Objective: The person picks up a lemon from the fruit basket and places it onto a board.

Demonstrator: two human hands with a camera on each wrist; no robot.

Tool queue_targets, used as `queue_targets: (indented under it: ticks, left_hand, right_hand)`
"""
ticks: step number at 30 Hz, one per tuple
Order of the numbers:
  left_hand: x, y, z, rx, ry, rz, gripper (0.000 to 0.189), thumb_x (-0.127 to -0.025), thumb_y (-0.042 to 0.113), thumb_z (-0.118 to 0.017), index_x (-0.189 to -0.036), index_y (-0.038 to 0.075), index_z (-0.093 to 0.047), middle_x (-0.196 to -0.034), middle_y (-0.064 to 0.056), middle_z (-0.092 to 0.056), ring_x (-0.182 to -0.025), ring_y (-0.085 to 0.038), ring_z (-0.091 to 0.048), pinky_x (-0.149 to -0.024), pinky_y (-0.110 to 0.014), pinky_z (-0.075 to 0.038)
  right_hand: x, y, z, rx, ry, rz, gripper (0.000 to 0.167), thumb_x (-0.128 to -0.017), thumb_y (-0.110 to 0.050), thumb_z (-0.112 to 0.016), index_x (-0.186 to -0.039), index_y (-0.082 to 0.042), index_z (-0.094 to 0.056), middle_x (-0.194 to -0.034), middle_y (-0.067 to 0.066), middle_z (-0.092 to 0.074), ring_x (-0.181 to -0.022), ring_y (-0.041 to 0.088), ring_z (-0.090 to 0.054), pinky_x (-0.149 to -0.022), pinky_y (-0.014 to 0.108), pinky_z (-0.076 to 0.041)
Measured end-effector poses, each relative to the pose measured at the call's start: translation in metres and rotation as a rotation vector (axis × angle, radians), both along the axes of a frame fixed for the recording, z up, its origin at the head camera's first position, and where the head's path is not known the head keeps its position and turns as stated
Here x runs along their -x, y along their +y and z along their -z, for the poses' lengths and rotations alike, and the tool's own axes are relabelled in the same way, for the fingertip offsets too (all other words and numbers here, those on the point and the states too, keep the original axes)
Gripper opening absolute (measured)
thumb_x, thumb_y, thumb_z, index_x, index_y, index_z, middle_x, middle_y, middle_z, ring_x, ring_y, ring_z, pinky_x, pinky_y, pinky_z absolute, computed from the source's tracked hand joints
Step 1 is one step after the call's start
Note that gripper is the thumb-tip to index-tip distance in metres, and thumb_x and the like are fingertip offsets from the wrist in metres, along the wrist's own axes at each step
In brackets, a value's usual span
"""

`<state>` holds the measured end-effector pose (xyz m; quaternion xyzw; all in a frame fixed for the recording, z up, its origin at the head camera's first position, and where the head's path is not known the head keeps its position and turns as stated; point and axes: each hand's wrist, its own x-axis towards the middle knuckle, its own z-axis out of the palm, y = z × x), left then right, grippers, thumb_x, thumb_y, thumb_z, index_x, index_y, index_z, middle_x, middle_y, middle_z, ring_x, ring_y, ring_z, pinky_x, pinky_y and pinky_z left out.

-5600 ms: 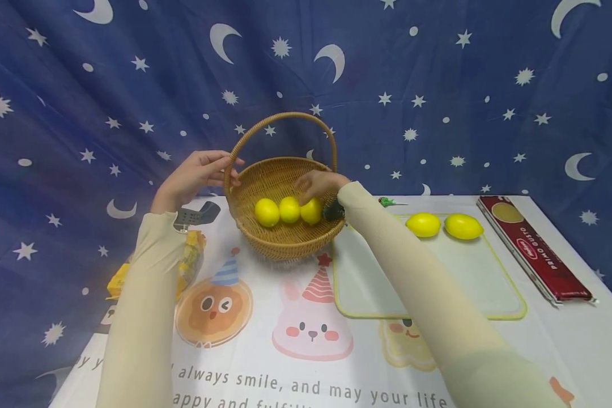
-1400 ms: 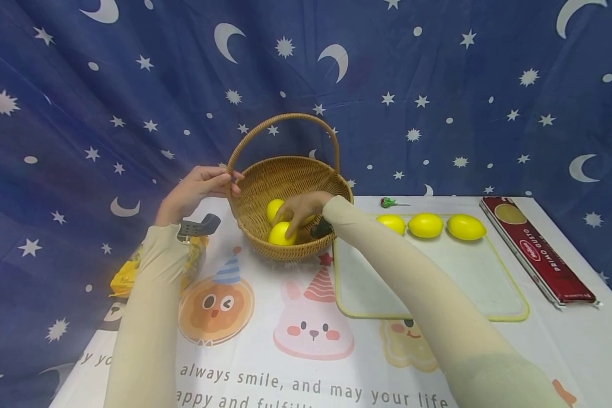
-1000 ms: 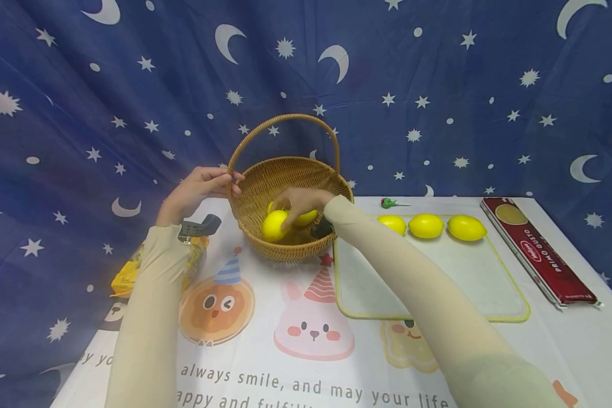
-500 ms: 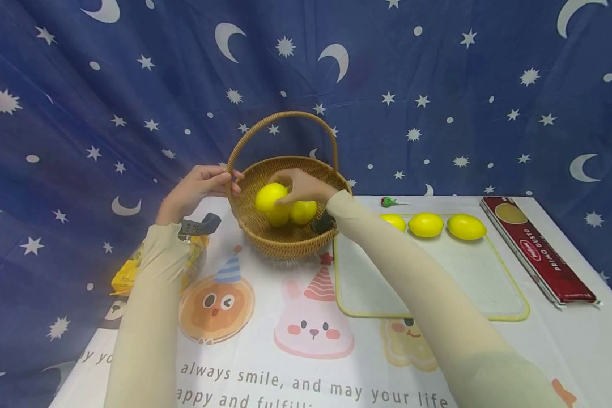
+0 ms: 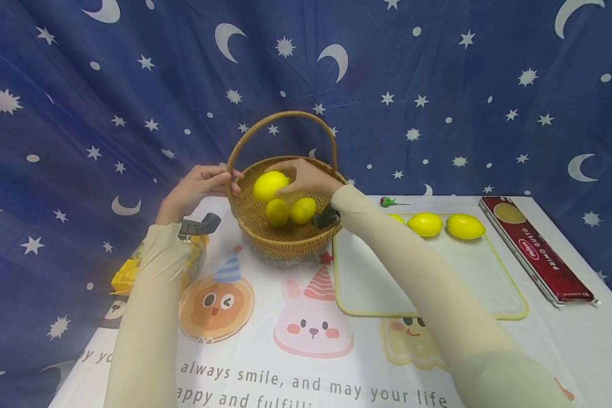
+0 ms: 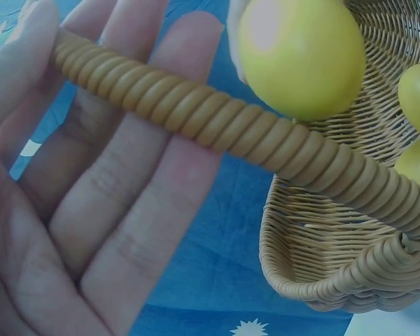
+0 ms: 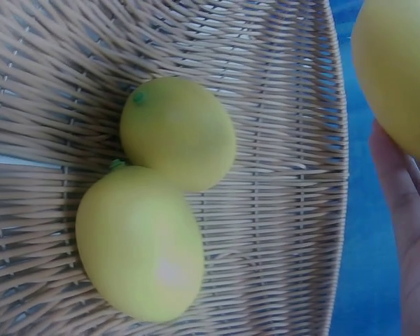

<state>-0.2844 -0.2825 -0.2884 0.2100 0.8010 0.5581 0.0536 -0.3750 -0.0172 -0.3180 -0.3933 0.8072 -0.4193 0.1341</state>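
A wicker basket with an arched handle leans with its opening toward me. My left hand holds the left side of the handle, the thumb on one side and fingers behind it in the left wrist view. My right hand grips a yellow lemon between thumb and fingers, raised over the basket's inside. Below it two more lemons, one and another, lie touching in the basket; the right wrist view shows their green stem ends.
A pale board with a yellow-green edge lies right of the basket, bearing lemons; one is partly behind my right sleeve. Farther right is a long red packet. A small artificial rose lies behind the board; a yellow bag is behind my left sleeve.
Earlier my right hand was low among the basket's lemons. It has gripped one and lifted it up and back, uncovering the two below. My left hand stays on the handle.
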Motion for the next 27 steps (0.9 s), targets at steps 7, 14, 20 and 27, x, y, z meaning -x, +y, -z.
queue_targets:
  ticks: [7,14,20,27]
  left_hand:
    - [0.0,0.0,0.0,0.027,0.005,-0.015,0.02,-0.097,0.024,-0.051,-0.107,0.02,-0.068,-0.084,0.011,-0.071,-0.086,-0.007,-0.069,-0.081,-0.018,-0.053]
    - [-0.001,0.001,-0.001,0.012,0.007,0.004,0.019,-0.098,0.021,-0.05,-0.105,0.021,-0.068,-0.084,0.011,-0.071,-0.086,-0.006,-0.069,-0.081,-0.018,-0.053]
    - [-0.002,0.001,-0.001,0.023,0.008,-0.014,0.02,-0.097,0.022,-0.05,-0.105,0.02,-0.068,-0.083,0.011,-0.071,-0.085,-0.007,-0.069,-0.081,-0.017,-0.053]
    - [-0.002,0.0,0.0,0.024,0.018,-0.005,0.02,-0.098,0.022,-0.049,-0.106,0.019,-0.067,-0.083,0.011,-0.071,-0.086,-0.006,-0.069,-0.081,-0.017,-0.053]
  right_hand:
    - [-0.001,0.005,-0.011,0.045,0.005,-0.034,0.056,-0.08,-0.025,-0.075,-0.131,-0.019,-0.055,-0.132,-0.002,-0.057,-0.109,0.012,-0.056,-0.094,0.029,-0.049]
    - [-0.012,0.018,-0.025,0.085,-0.009,-0.038,0.058,-0.079,-0.025,-0.076,-0.132,-0.019,-0.055,-0.133,-0.001,-0.057,-0.11,0.011,-0.058,-0.093,0.028,-0.05]
    - [-0.027,0.039,-0.035,0.086,0.017,-0.022,0.057,-0.08,-0.02,-0.075,-0.133,-0.016,-0.054,-0.133,0.002,-0.056,-0.112,0.015,-0.057,-0.095,0.03,-0.05]
    - [-0.048,0.073,-0.038,0.125,-0.021,-0.014,0.059,-0.078,-0.013,-0.076,-0.133,-0.011,-0.053,-0.128,0.009,-0.059,-0.107,0.021,-0.062,-0.091,0.033,-0.053]
